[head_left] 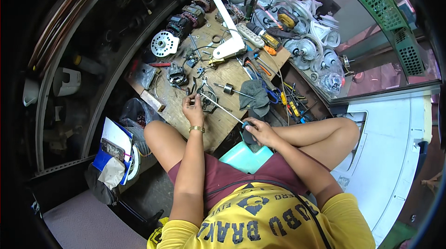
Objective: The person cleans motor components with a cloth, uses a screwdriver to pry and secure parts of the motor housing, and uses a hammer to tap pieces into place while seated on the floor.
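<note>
My right hand [261, 133] is closed round the dark handle of a long screwdriver [223, 108]. Its thin shaft runs up and left across the wooden bench [211, 130]. At the tip end, my left hand [193, 108] is closed with thumb and fingers pinched; what sits between them is too small to make out. Just right of those fingers lies a dark round metal motor bracket [210, 104]. A motor rotor on a shaft [228, 89] rests beyond the screwdriver, beside a grey rag [254, 96]. Pliers [203, 83] and a motor stator [176, 75] lie farther up.
A white fan neck [230, 47], a power drill [265, 35] and several motors [179, 25] crowd the bench's far side. Clear and white plastic fan parts [304, 47] pile up at far right. Hand tools [292, 105] fill the right side. A turquoise basin [246, 157] sits between my legs.
</note>
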`<state>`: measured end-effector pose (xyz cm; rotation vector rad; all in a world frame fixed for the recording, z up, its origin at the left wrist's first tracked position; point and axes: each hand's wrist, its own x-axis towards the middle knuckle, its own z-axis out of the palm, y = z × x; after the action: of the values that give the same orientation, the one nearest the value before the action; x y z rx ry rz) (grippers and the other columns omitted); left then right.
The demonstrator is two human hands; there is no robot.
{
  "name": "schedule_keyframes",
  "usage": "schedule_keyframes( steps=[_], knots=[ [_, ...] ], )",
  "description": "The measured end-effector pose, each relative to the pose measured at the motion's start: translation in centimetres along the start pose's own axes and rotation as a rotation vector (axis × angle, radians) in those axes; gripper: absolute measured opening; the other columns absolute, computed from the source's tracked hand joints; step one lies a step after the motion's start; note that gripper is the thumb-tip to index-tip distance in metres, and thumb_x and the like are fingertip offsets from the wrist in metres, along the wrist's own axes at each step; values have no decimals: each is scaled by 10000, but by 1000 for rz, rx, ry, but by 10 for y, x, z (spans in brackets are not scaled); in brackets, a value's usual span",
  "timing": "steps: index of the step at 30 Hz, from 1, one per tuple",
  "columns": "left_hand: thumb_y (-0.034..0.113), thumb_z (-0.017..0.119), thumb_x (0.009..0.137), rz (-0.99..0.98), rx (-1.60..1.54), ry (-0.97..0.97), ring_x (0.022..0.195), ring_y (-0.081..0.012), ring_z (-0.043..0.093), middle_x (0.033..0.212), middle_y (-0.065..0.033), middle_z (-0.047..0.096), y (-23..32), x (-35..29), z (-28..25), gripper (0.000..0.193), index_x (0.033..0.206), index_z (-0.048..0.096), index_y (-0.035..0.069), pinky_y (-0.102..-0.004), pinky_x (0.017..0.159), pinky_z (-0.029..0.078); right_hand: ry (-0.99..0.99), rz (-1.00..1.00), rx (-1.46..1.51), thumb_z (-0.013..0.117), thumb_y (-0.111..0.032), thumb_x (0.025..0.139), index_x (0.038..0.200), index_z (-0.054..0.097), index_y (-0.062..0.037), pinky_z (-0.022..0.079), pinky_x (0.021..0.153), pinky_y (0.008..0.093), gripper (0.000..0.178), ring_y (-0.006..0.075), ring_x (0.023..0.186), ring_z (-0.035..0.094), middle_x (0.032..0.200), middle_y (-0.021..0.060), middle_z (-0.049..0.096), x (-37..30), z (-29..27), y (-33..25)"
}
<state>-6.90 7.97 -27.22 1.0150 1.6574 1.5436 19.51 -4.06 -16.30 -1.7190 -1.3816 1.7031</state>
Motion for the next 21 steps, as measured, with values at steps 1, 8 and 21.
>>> schedule_keyframes(
  steps=[1,8,21],
  knots=[
    [96,733,923,-29,-31,29,683,-101,538,870,-30,639,-4,1,0,113,965,716,-8,-266,614,444,27,-82,-70,590,-349,1023,1349,581,-100,436,444,314,410,120,455,543,633,56,592,-3,-1,2],
    [223,690,932,-318,430,67,806,-277,715,971,-200,756,-54,36,-71,299,1054,741,-46,-374,780,531,77,46,137,628,-308,1009,1320,572,-52,402,410,280,406,104,455,527,642,29,582,-33,-32,9],
    [258,780,823,282,686,-381,977,-358,609,1094,-163,607,76,-63,113,381,1121,664,50,-452,854,496,487,63,-282,645,-309,949,1263,613,56,548,821,417,482,376,903,718,1065,274,707,-89,-92,11]
  ],
)
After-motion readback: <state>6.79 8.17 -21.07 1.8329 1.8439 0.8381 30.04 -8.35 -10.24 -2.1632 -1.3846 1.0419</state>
